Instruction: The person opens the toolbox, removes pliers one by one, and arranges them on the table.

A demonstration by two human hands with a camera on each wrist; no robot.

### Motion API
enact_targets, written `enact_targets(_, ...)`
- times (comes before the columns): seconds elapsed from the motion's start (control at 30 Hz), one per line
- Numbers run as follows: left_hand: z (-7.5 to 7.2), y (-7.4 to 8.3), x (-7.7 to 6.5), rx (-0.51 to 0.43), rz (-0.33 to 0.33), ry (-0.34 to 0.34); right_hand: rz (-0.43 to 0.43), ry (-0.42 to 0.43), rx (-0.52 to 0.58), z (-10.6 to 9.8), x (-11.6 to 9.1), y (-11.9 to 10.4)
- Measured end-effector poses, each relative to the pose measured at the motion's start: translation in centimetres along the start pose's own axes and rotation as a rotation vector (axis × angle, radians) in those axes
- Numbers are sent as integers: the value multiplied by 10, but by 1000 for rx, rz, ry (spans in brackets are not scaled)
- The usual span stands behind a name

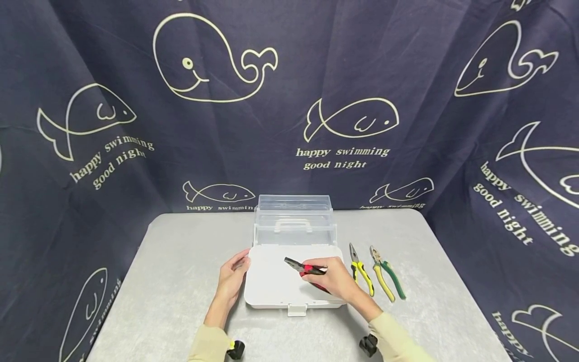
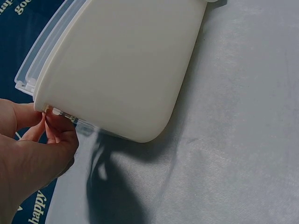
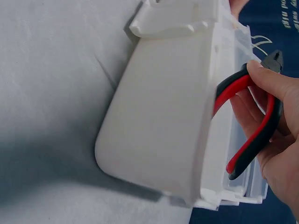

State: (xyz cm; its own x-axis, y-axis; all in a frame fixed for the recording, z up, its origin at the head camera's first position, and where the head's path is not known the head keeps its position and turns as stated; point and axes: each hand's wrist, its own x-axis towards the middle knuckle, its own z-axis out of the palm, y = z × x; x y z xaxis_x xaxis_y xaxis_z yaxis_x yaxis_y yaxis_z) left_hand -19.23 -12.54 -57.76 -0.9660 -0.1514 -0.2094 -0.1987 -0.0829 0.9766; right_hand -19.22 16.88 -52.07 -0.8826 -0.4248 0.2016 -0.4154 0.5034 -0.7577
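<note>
A white plastic toolbox [image 1: 271, 281] stands open on the table, its clear lid and trays [image 1: 294, 221] raised at the back and a latch [image 1: 297, 310] at the front. My left hand [image 1: 232, 276] pinches the box's left rim; in the left wrist view its thumb and fingers [image 2: 58, 128] meet at the edge near a back corner. Over the white box, my right hand [image 1: 334, 276] grips a pair of pliers [image 1: 295, 264] with red and black handles. Their head points to the left and away from me; the right wrist view shows the handles [image 3: 254, 144] spread apart.
Right of the box lie needle-nose pliers [image 1: 354, 256] with yellow and black handles. Beside them are pliers [image 1: 376, 256] with one green and one yellow handle. A dark blue curtain [image 1: 289, 75] with fish and whale drawings encloses the grey table [image 1: 194, 251] at the back and sides.
</note>
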Motion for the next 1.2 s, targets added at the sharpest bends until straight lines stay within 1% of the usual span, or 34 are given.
enact_targets(0.03,0,0,0,2,-1,2,13,24,2,-3,-1,0)
enact_targets(0.13,0,-1,1,6,-3,8,82,60,32,-12,-3,-1)
enact_targets(0.3,0,-2,1,-3,-4,11,167,97,97,-29,-7,0)
enact_targets(0.4,0,-1,0,-2,-2,12,190,130,132,-37,-9,3)
enact_targets(0.53,1,0,0,5,0,13,199,170,180,-47,-13,8)
enact_targets(0.63,1,1,-1,7,-1,12,221,196,199,-56,-17,9)
enact_targets(0.77,1,0,-1,8,-1,14,279,221,205,-67,-20,13)
enact_targets(0.93,1,-2,1,5,1,20,353,245,221,-78,-25,25)
enact_targets(1.07,1,-2,2,1,0,23,380,272,224,-87,-30,33)
enact_targets(1.2,1,-2,2,5,4,22,406,291,299,-96,-34,39)
